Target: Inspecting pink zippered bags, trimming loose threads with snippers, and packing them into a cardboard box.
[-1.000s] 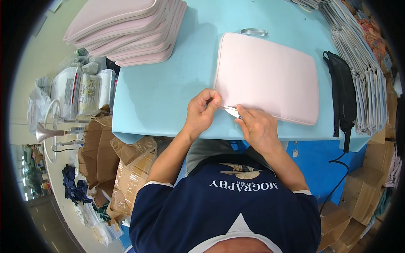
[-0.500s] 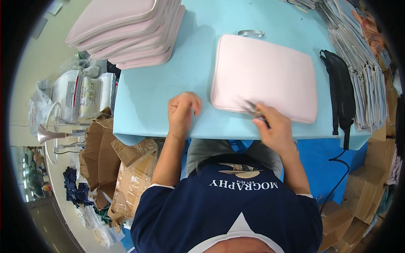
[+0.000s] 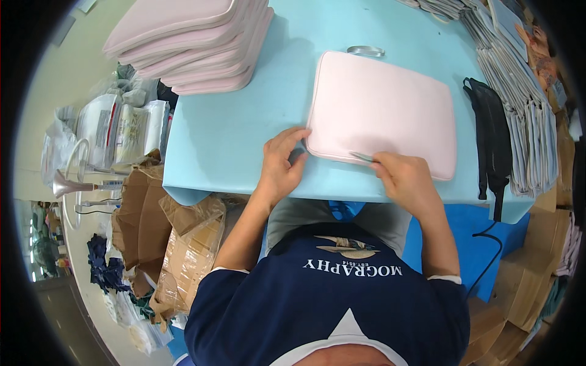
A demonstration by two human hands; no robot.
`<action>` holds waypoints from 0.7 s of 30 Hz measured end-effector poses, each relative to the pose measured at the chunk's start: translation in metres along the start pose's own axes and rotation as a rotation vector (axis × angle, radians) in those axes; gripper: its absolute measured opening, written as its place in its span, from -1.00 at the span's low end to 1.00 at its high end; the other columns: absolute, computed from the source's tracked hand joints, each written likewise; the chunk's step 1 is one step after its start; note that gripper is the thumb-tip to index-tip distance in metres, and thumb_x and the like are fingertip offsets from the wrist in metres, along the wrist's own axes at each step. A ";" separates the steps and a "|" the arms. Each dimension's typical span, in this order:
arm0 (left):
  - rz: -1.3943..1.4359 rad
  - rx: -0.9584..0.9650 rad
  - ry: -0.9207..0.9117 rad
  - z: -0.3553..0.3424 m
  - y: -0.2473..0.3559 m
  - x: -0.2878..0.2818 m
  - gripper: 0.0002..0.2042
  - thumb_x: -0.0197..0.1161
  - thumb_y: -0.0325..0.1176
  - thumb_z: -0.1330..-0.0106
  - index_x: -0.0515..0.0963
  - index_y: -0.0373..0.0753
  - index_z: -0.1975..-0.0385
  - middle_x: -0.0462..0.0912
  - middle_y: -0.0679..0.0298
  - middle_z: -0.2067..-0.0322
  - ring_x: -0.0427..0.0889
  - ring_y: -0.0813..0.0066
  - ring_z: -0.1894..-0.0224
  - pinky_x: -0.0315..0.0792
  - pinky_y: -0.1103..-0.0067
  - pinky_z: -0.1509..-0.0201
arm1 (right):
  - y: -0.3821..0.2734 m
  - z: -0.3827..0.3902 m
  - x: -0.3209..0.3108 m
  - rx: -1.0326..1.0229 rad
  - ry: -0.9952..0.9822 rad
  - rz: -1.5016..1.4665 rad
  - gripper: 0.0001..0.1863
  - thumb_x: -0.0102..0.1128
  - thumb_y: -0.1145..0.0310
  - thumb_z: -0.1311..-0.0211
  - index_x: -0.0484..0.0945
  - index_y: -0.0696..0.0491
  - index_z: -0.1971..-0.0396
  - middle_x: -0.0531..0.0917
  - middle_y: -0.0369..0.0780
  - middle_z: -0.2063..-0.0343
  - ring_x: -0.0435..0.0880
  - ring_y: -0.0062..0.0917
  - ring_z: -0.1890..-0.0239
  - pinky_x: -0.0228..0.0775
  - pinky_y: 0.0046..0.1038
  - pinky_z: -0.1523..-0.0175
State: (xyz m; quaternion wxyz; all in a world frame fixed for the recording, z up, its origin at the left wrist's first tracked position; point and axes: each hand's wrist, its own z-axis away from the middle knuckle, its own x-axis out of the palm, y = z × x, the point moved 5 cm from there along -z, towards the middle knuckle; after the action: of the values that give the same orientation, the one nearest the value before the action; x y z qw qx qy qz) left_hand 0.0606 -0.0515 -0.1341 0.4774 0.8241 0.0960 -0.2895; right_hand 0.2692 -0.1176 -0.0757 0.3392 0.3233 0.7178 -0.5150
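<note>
A pale pink padded sleeve [image 3: 384, 110] with piped edges lies flat before me on the table. My left hand [image 3: 284, 161] is at its near left corner, thumb and fingers apart, fingertips against the edge. My right hand [image 3: 408, 180] is closed around small metal thread snips [image 3: 362, 157] at the near edge of the sleeve. Only their slim blades show; the fingers hide the handle. Just beyond the sleeve's far edge lies a grey ribbon loop [image 3: 366, 51].
A stack of pink sleeves [image 3: 201, 52] stands at the far left of the blue-covered table [image 3: 238, 134]. On the right are a black pouch with a strap [image 3: 493, 134] and a pile of folded grey pieces [image 3: 530, 128]. Cardboard [image 3: 189, 262] stands left of the table.
My left hand has moved up and right to the sleeve's corner, its fingers opening out. My right hand has lowered the snips to the near edge and turned them flatter.
</note>
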 end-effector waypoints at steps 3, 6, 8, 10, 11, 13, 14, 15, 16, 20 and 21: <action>-0.018 -0.004 0.056 0.008 0.002 -0.002 -0.60 0.15 -0.58 0.03 0.43 -0.20 0.10 0.49 0.14 0.10 0.40 0.23 -0.03 0.14 0.44 -0.10 | -0.024 -0.026 0.018 -0.077 -0.195 0.124 -0.87 0.11 0.37 -0.07 0.53 0.13 0.50 0.55 -0.11 0.65 0.54 -0.25 0.59 0.34 -0.31 0.47; 0.021 -0.039 0.091 0.009 -0.003 -0.004 -0.61 0.16 -0.57 0.03 0.44 -0.20 0.11 0.49 0.14 0.11 0.41 0.24 -0.01 0.15 0.43 -0.10 | -0.029 -0.041 0.033 -0.078 -0.308 0.224 -0.85 0.12 0.35 -0.06 0.53 0.11 0.54 0.54 -0.11 0.68 0.54 -0.24 0.58 0.34 -0.29 0.45; 0.030 -0.041 0.101 0.010 -0.002 -0.004 -0.61 0.17 -0.57 0.03 0.45 -0.20 0.12 0.49 0.14 0.11 0.42 0.24 -0.01 0.15 0.42 -0.10 | -0.029 -0.044 0.038 -0.070 -0.356 0.274 -0.85 0.12 0.34 -0.06 0.52 0.11 0.56 0.53 -0.11 0.69 0.54 -0.24 0.58 0.34 -0.28 0.44; 0.040 -0.043 0.107 0.011 -0.003 -0.004 -0.61 0.17 -0.57 0.03 0.45 -0.20 0.12 0.50 0.14 0.12 0.42 0.25 -0.01 0.15 0.42 -0.10 | -0.028 -0.045 0.039 -0.069 -0.368 0.318 -0.84 0.12 0.34 -0.06 0.52 0.12 0.57 0.54 -0.11 0.70 0.55 -0.22 0.57 0.36 -0.27 0.42; 0.032 -0.035 0.113 0.011 -0.004 -0.004 -0.62 0.18 -0.57 0.03 0.45 -0.20 0.12 0.50 0.14 0.12 0.42 0.25 -0.01 0.15 0.42 -0.10 | -0.029 -0.045 0.040 -0.070 -0.373 0.322 -0.84 0.12 0.34 -0.06 0.52 0.12 0.57 0.54 -0.11 0.70 0.55 -0.22 0.57 0.36 -0.27 0.42; 0.028 -0.028 0.120 0.012 -0.004 -0.004 -0.62 0.18 -0.57 0.03 0.45 -0.20 0.13 0.50 0.14 0.13 0.42 0.25 0.00 0.15 0.42 -0.10 | -0.030 -0.047 0.040 -0.083 -0.379 0.329 -0.83 0.11 0.33 -0.06 0.52 0.11 0.57 0.54 -0.11 0.69 0.56 -0.23 0.56 0.36 -0.26 0.41; 0.032 -0.028 0.124 0.011 -0.004 -0.004 -0.62 0.18 -0.57 0.03 0.45 -0.21 0.13 0.50 0.14 0.13 0.42 0.25 0.00 0.15 0.42 -0.10 | -0.030 -0.048 0.040 -0.082 -0.382 0.332 -0.83 0.11 0.33 -0.06 0.52 0.11 0.57 0.54 -0.11 0.69 0.56 -0.23 0.56 0.36 -0.26 0.41; 0.034 -0.027 0.129 0.012 -0.003 -0.005 -0.63 0.18 -0.56 0.03 0.45 -0.21 0.13 0.50 0.14 0.13 0.43 0.25 0.00 0.15 0.42 -0.10 | -0.031 -0.049 0.040 -0.087 -0.393 0.336 -0.83 0.12 0.32 -0.06 0.52 0.11 0.57 0.54 -0.10 0.69 0.56 -0.23 0.56 0.36 -0.26 0.41; 0.036 -0.027 0.130 0.011 -0.004 -0.005 -0.63 0.18 -0.56 0.03 0.45 -0.21 0.13 0.50 0.14 0.13 0.43 0.25 0.00 0.15 0.42 -0.10 | -0.031 -0.049 0.040 -0.092 -0.404 0.340 -0.83 0.12 0.32 -0.06 0.52 0.12 0.56 0.54 -0.10 0.69 0.56 -0.23 0.56 0.36 -0.26 0.41; 0.019 -0.027 0.118 0.011 -0.002 -0.004 -0.63 0.18 -0.56 0.03 0.45 -0.21 0.14 0.50 0.14 0.12 0.43 0.26 0.00 0.15 0.42 -0.09 | -0.031 -0.050 0.039 -0.098 -0.394 0.334 -0.82 0.12 0.32 -0.06 0.52 0.12 0.57 0.54 -0.10 0.69 0.56 -0.23 0.56 0.36 -0.26 0.41; 0.019 -0.035 0.116 0.010 -0.002 -0.004 -0.63 0.18 -0.56 0.03 0.45 -0.21 0.14 0.49 0.14 0.12 0.43 0.26 0.00 0.15 0.42 -0.09 | -0.031 -0.050 0.038 -0.098 -0.382 0.322 -0.82 0.12 0.32 -0.05 0.52 0.12 0.58 0.54 -0.10 0.70 0.56 -0.23 0.56 0.36 -0.26 0.42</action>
State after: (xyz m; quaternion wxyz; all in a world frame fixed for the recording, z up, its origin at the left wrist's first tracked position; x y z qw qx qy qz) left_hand 0.0526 -0.0589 -0.1368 0.4881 0.8318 0.1206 -0.2351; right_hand 0.2154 -0.0733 -0.0787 0.5614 0.3136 0.6041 -0.4707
